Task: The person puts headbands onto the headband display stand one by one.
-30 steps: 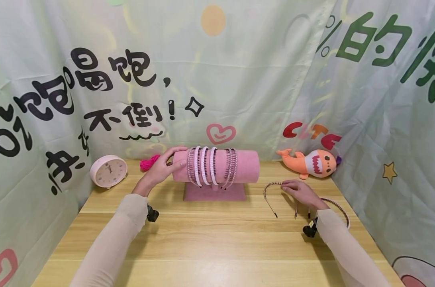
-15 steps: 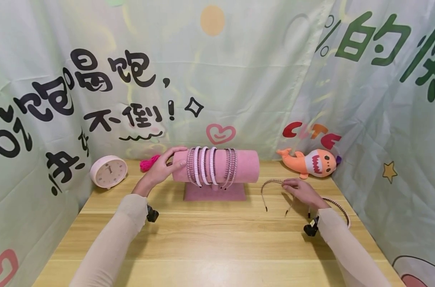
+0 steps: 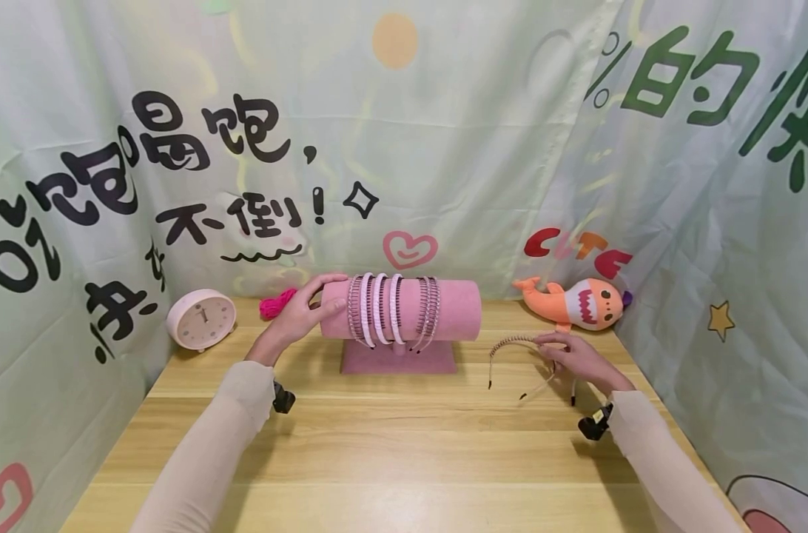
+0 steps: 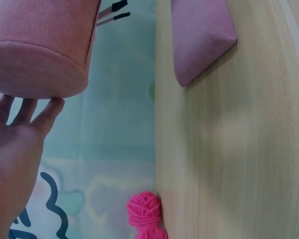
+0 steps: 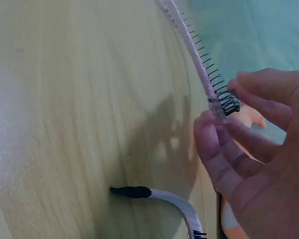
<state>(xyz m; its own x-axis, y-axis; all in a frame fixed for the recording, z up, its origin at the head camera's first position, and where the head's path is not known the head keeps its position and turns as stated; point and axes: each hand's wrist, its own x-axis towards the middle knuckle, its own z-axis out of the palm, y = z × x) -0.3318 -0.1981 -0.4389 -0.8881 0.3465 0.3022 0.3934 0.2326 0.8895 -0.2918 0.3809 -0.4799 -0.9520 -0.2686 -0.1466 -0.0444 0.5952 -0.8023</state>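
Note:
My left hand (image 3: 297, 318) holds the left end of a pink padded headband stand (image 3: 460, 311), thumb in front and fingers over the top. In the left wrist view its fingertips touch the roll's round end. Several toothed headbands (image 3: 379, 307) sit around the roll, some white, some clear-looking. To the right, my right hand (image 3: 580, 361) pinches a pale toothed headband (image 5: 202, 74) between thumb and fingers, near the middle of its arch. Its dark-tipped ends point down and left. Below that hand is another headband (image 5: 169, 195), mostly hidden in the head view.
An orange plush whale (image 3: 573, 303) lies at the back right of the wooden table (image 3: 391, 451). A pink alarm clock (image 3: 200, 320) stands at the back left, with a bright pink yarn bundle (image 3: 277, 303) near the stand. Printed curtains (image 3: 444, 170) enclose the back and sides.
My right hand has shifted a little to the right, and the pinched headband has turned, its ends swinging leftward. My left hand and the stand stay where they were.

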